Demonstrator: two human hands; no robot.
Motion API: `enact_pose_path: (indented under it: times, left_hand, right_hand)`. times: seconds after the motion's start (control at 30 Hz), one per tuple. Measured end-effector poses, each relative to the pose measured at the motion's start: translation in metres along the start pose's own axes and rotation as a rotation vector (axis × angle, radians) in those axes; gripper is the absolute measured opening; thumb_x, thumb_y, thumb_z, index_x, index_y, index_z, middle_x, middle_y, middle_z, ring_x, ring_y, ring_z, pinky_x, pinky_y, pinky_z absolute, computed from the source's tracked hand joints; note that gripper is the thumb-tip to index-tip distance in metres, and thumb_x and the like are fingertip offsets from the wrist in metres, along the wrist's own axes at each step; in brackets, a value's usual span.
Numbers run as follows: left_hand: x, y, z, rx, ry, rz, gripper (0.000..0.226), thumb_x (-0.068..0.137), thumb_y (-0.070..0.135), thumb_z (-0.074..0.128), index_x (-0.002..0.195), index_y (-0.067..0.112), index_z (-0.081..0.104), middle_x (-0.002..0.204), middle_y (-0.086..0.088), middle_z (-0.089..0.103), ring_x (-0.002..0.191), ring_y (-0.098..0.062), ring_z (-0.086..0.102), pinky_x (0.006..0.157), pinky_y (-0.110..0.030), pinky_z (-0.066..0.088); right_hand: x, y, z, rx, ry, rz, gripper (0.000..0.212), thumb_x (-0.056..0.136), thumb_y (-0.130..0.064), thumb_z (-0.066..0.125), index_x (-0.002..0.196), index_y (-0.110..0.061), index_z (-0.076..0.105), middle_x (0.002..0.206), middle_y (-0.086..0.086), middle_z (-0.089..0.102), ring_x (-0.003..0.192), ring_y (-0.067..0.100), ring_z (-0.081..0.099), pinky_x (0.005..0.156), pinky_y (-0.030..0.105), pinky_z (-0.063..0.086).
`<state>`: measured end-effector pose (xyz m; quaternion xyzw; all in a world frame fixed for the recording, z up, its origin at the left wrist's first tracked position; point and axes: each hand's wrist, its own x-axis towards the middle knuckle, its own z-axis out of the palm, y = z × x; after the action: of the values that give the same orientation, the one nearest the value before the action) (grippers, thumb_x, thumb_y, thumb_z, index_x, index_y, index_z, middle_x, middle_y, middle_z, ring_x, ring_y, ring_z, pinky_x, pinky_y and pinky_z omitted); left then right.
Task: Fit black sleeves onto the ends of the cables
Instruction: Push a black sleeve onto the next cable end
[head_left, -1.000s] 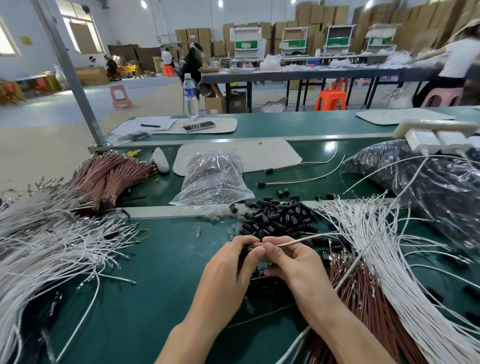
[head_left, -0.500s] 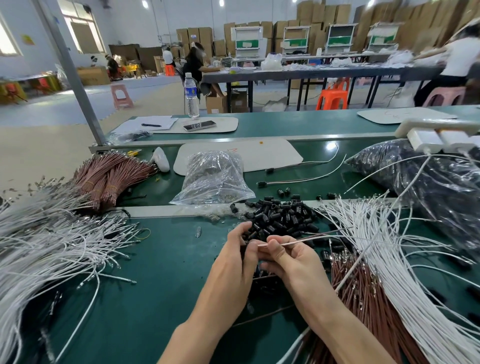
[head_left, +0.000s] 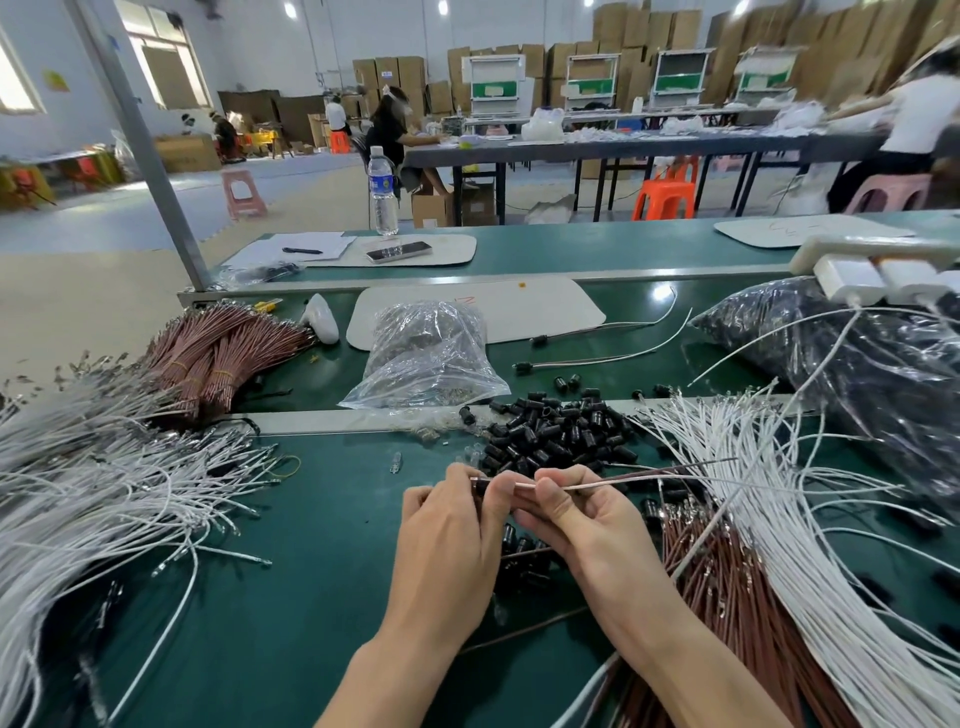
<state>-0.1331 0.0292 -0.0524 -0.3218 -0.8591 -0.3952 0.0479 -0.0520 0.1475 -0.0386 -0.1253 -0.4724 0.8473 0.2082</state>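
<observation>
My left hand pinches a small black sleeve at the end of a thin cable. My right hand pinches that cable just right of the sleeve; the cable runs off to the right. Both hands are over the green table, just in front of a heap of loose black sleeves. A few more sleeves lie under my hands. White cables and brown cables fan out to the right.
A large pile of white cables lies at left, with bundled brown cables behind it. A clear plastic bag and a dark bag sit beyond the metal rail. Two sleeved cables lie farther back.
My hands have risen slightly and the black sleeve now sits on the cable end between my left fingers; the cable points more level to the right.
</observation>
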Motion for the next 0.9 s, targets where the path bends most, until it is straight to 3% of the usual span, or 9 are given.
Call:
enact_pose_path:
  times: [0.23,0.4,0.53,0.6,0.67,0.73,0.8,0.9]
  left_hand:
    - [0.001,-0.001,0.004,0.031,-0.034,-0.037,0.060,0.095,0.065,0.006,0.097,0.024,0.050,0.085,0.012,0.059,0.090,-0.007,0.033,0.088,-0.033,0.039]
    - [0.002,-0.002,0.005,0.063,-0.027,-0.015,0.056,0.095,0.063,0.004,0.091,0.026,0.046,0.078,0.012,0.058,0.088,-0.005,0.036,0.087,-0.030,0.036]
    - [0.000,-0.005,0.005,-0.049,-0.022,-0.031,0.051,0.094,0.069,0.010,0.095,0.038,0.050,0.083,0.020,0.063,0.099,0.001,0.039,0.083,-0.020,0.034]
    - [0.002,-0.006,0.003,-0.141,0.049,-0.028,0.039,0.096,0.070,0.017,0.095,0.048,0.048,0.089,0.026,0.064,0.101,0.002,0.044,0.081,-0.018,0.038]
    - [0.005,-0.005,-0.003,-0.282,0.185,-0.052,0.034,0.099,0.067,0.025,0.096,0.046,0.050,0.092,0.023,0.065,0.086,-0.010,0.057,0.071,-0.023,0.045]
    - [0.010,-0.008,-0.012,-0.411,0.293,-0.080,0.040,0.100,0.065,0.031,0.096,0.033,0.055,0.088,0.016,0.067,0.074,-0.015,0.062,0.062,-0.020,0.049]
    - [0.012,-0.013,-0.018,-0.402,0.327,-0.083,0.051,0.097,0.071,0.029,0.093,0.027,0.055,0.087,0.015,0.068,0.074,-0.009,0.064,0.060,-0.013,0.048]
    - [0.019,-0.012,-0.017,-0.348,0.301,-0.132,0.056,0.098,0.072,0.022,0.088,0.028,0.056,0.084,0.013,0.067,0.076,-0.010,0.063,0.067,-0.027,0.048]
  right_hand:
    - [0.002,0.005,0.002,-0.002,-0.009,0.004,0.034,0.084,-0.022,0.063,0.106,0.003,0.058,0.108,0.016,0.077,0.108,0.023,0.073,0.084,0.021,0.057]
    - [0.001,0.004,0.003,0.000,-0.006,0.007,0.036,0.084,-0.022,0.062,0.108,0.005,0.057,0.107,0.014,0.077,0.108,0.023,0.073,0.084,0.021,0.057]
    - [-0.001,-0.001,0.004,0.013,-0.006,0.008,0.037,0.085,-0.021,0.064,0.111,0.006,0.058,0.107,0.015,0.077,0.104,0.025,0.074,0.081,0.021,0.059]
    - [-0.002,-0.005,0.004,0.004,0.008,-0.025,0.036,0.087,-0.020,0.064,0.113,0.004,0.059,0.109,0.016,0.077,0.104,0.028,0.074,0.081,0.022,0.059]
    - [-0.003,-0.015,-0.001,0.000,0.072,-0.087,0.034,0.086,-0.020,0.065,0.112,0.002,0.063,0.109,0.016,0.076,0.101,0.029,0.074,0.080,0.023,0.060]
    - [-0.004,-0.030,-0.009,0.003,0.180,-0.162,0.032,0.083,-0.019,0.064,0.109,-0.001,0.067,0.105,0.015,0.077,0.096,0.026,0.075,0.076,0.021,0.060]
    - [-0.004,-0.044,-0.014,-0.041,0.266,-0.227,0.031,0.082,-0.022,0.065,0.106,-0.005,0.072,0.101,0.011,0.078,0.092,0.022,0.076,0.074,0.019,0.060]
    - [-0.001,-0.059,-0.014,-0.151,0.314,-0.285,0.027,0.081,-0.029,0.068,0.099,-0.012,0.077,0.096,0.009,0.079,0.089,0.020,0.076,0.073,0.019,0.059]
